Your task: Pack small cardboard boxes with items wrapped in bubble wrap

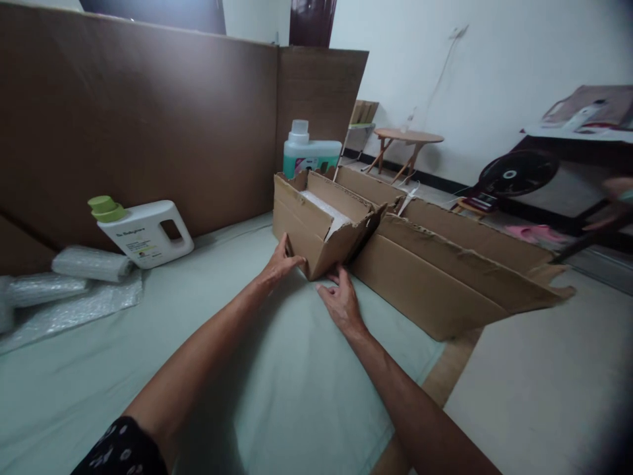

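Observation:
A small open cardboard box [301, 224] stands on a pale green sheet [277, 389], with white bubble wrap [324, 208] showing inside it. My left hand [281, 262] rests against the box's near side wall, fingers spread. My right hand [341, 300] lies flat on the sheet at the box's near corner, fingertips touching the lower edge. Neither hand grips anything. One torn box flap [353, 234] hangs outward above my right hand.
A long flattened cardboard piece [445, 277] leans to the right of the box. A white detergent jug [148, 232] and bubble wrap rolls [74, 277] lie at left. A green bottle [309, 153] stands behind the box. Tall brown panels [148, 119] stand behind. A fan [517, 175] sits far right.

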Action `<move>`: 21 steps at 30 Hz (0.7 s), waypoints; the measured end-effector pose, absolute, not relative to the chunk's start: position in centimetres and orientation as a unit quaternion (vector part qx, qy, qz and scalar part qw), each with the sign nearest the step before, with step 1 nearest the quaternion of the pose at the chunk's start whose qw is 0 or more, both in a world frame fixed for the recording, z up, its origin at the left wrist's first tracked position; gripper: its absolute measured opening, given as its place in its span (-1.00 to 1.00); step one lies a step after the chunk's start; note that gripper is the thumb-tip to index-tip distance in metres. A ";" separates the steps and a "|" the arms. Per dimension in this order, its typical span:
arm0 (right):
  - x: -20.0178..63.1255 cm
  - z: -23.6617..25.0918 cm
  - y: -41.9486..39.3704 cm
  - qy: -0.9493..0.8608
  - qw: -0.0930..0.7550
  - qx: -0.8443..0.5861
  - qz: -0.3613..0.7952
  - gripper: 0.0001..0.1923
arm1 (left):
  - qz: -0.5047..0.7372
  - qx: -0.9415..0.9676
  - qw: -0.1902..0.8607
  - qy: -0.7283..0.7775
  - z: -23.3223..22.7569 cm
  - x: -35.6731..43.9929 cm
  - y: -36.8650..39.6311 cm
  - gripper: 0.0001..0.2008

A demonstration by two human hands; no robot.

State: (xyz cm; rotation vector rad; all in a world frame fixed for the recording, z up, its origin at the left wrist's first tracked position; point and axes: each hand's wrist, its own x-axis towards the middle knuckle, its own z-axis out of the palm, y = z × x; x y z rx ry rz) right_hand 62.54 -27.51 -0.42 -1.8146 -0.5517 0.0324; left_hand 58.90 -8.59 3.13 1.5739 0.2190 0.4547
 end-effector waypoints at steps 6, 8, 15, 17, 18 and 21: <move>62.7 -0.5 -27.3 -0.227 0.626 -0.746 0.027 -0.18 | 0.190 0.786 0.586 0.055 2.6 56.4 -10.6 -0.05; 62.9 -0.5 -27.4 -0.215 0.639 -0.738 0.036 -0.18 | 0.181 0.823 0.536 0.045 2.4 53.8 -12.2 -0.07; 62.9 0.9 -27.6 -0.147 0.664 -0.728 0.083 -0.25 | 0.106 0.954 0.279 -0.031 3.4 39.9 -18.1 -0.36; 63.0 1.4 -27.4 -0.131 0.664 -0.731 0.088 -0.33 | 0.081 0.980 0.176 -0.051 4.2 35.3 -18.9 -0.37; 63.2 1.5 -27.3 -0.128 0.661 -0.733 0.091 -0.40 | 0.079 0.985 0.143 -0.051 4.5 33.1 -19.2 -0.35; 64.2 1.0 -27.1 -0.184 0.618 -0.761 0.074 -0.58 | 0.085 0.993 0.064 -0.046 4.5 26.8 -19.9 -0.37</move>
